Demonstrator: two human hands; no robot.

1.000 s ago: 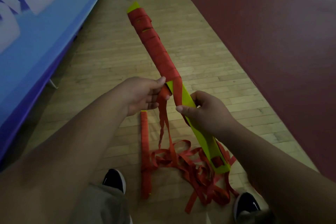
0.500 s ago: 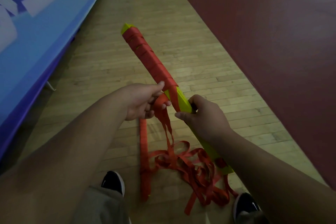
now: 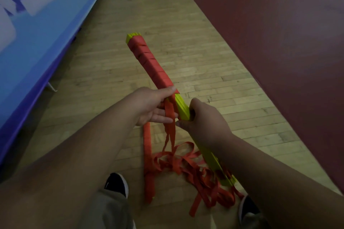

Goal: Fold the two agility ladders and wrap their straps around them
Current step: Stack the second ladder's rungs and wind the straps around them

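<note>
Floorboards (image 3: 115, 65) of pale wood run between a blue banner (image 3: 37, 29) and a dark red surface (image 3: 270, 33). Above them a folded agility ladder (image 3: 183, 107) slants away from the person — its far half bound in turns of red strap (image 3: 169, 115), its near half bare yellow-green. The right hand (image 3: 202, 119) curls round the bare part. The left hand (image 3: 152, 106) sets its thumb on the last turn; the strap passes between thumb and loosely bent fingers, then drops to a loose tangle on the boards. Just left of the tangle lies the second ladder (image 3: 148, 154), fully wrapped in red, near two black shoes (image 3: 117, 184).
</note>
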